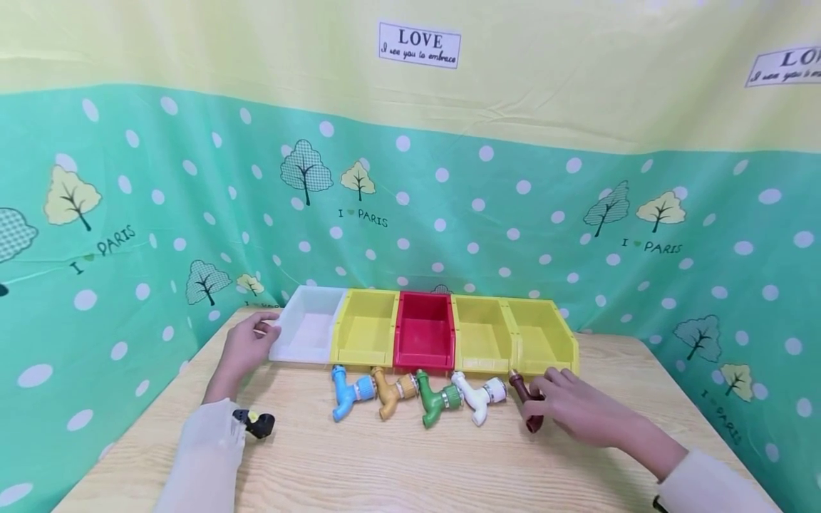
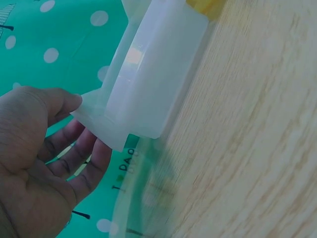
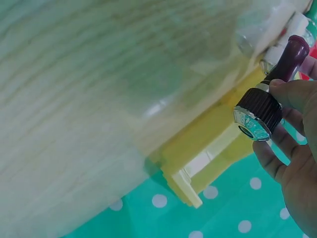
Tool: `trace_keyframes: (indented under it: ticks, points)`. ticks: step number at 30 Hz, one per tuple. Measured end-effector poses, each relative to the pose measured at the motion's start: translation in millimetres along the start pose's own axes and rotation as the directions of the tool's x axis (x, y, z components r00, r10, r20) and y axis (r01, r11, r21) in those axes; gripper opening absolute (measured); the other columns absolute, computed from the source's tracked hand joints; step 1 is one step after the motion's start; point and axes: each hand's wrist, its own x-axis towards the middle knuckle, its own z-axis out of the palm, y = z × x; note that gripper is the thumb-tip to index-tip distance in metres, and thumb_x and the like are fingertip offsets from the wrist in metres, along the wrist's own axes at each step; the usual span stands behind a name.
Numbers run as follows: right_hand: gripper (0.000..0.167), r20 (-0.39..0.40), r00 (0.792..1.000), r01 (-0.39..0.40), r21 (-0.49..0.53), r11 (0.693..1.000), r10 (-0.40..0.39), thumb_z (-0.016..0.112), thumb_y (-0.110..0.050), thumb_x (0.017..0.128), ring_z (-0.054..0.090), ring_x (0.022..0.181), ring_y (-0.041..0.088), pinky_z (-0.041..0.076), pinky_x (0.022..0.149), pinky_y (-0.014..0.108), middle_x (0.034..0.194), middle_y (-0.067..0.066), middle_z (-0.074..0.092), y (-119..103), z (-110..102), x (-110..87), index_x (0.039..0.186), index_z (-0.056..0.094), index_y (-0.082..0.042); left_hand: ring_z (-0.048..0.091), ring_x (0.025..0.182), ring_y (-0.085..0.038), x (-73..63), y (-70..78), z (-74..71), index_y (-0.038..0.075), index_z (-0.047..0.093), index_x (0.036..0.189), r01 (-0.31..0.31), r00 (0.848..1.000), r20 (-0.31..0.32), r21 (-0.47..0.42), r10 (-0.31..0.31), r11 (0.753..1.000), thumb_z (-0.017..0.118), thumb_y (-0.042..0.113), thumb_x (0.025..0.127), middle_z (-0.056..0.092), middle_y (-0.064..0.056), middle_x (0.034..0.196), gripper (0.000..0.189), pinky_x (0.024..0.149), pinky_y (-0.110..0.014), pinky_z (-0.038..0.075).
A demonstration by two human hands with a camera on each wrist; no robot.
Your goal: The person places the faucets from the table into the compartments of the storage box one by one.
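My left hand [image 1: 246, 345] is at the outer side of the white plastic bin [image 1: 279, 350]. In the left wrist view its thumb lies on the bin's rim [image 2: 99, 121], with the fingers curled beneath the edge. My right hand [image 1: 580, 410] grips a dark brown tap [image 1: 517, 385] in front of the far-right yellow bin [image 1: 545, 366]. The right wrist view shows thumb and fingers around the tap's ribbed knob [image 3: 260, 110], its round end facing the camera. A white tap [image 1: 475, 396] lies just left of the brown one.
A blue tap [image 1: 347, 393], a tan tap [image 1: 388, 392] and a green tap [image 1: 436, 400] lie in the same row on the wooden table [image 1: 385, 470]. Behind them stand more yellow bins [image 1: 362, 357] and a red bin [image 1: 423, 359], against a green dotted curtain [image 1: 449, 235].
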Motion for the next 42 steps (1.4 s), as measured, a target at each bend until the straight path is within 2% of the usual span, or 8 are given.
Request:
trace_keyframes:
  ticks: [7,13,20,25,30,35,42]
  points:
    - [0.046,-0.043,0.999,-0.008,-0.047,0.999,0.006,0.076,0.0,0.085,0.047,0.092,0.02,0.042,0.074,0.039,0.109,-0.001,0.061,10,-12,-2.1,0.104,0.068,-0.041,0.065,0.099,-0.035,0.4,-0.4,2.4,0.001,0.061,0.134,0.009,1.0,-0.001,-0.002,-0.009,1.0,0.058,0.021,0.105,0.066,-0.02,0.109,0.036,0.078,-0.038,0.053]
    - [0.047,-0.022,0.997,-0.073,-0.043,0.996,0.072,0.078,0.001,0.085,0.048,0.092,0.022,0.043,0.075,0.041,0.105,-0.002,0.06,25,-20,2.1,0.105,0.069,-0.041,0.065,0.098,-0.035,-0.4,-0.6,3.0,0.0,0.061,0.134,0.005,1.0,-0.003,-0.014,-0.005,1.0,0.058,0.019,0.105,0.066,-0.021,0.109,0.035,0.079,-0.038,0.053]
    - [0.046,-0.053,0.992,-0.116,-0.037,0.993,0.114,0.076,0.003,0.086,0.049,0.089,0.023,0.04,0.074,0.04,0.102,0.0,0.062,45,-22,7.6,0.103,0.068,-0.039,0.065,0.099,-0.035,-0.9,-1.3,2.9,0.0,0.061,0.134,0.009,1.0,0.0,-0.02,-0.009,1.0,0.058,0.02,0.105,0.065,-0.022,0.11,0.036,0.081,-0.04,0.053]
    - [0.051,-0.057,0.986,-0.159,-0.016,0.987,0.158,0.073,0.01,0.085,0.046,0.086,0.023,0.037,0.071,0.037,0.103,0.004,0.063,56,-19,11.9,0.106,0.07,-0.036,0.065,0.1,-0.035,0.1,-2.2,3.8,0.001,0.061,0.135,0.019,1.0,-0.001,-0.016,-0.019,1.0,0.058,0.021,0.105,0.065,-0.02,0.111,0.036,0.082,-0.042,0.053]
    - [0.05,-0.016,0.973,-0.23,0.035,0.973,0.231,0.067,0.009,0.09,0.044,0.086,0.022,0.035,0.073,0.036,0.102,0.002,0.063,64,-12,15.6,0.109,0.071,-0.036,0.064,0.1,-0.035,0.7,-1.4,3.9,0.0,0.06,0.135,0.016,1.0,0.007,-0.027,-0.016,1.0,0.058,0.02,0.105,0.065,-0.022,0.111,0.036,0.084,-0.045,0.054]
    - [0.049,-0.026,0.97,-0.24,0.068,0.968,0.242,0.064,0.01,0.092,0.044,0.086,0.022,0.035,0.073,0.036,0.101,0.002,0.063,74,0,19.9,0.107,0.071,-0.036,0.065,0.1,-0.035,-1.2,-0.4,2.5,0.0,0.059,0.136,0.019,1.0,0.01,-0.018,-0.019,1.0,0.057,0.02,0.105,0.066,-0.022,0.112,0.036,0.085,-0.046,0.054]
    - [0.053,-0.037,0.961,-0.268,0.101,0.958,0.272,0.061,0.013,0.091,0.047,0.087,0.022,0.037,0.072,0.037,0.102,0.001,0.064,87,14,29.9,0.104,0.072,-0.037,0.065,0.098,-0.034,-2.6,2.8,0.2,0.001,0.06,0.136,0.02,1.0,0.006,-0.021,-0.019,1.0,0.058,0.019,0.105,0.066,-0.021,0.11,0.035,0.081,-0.041,0.054]
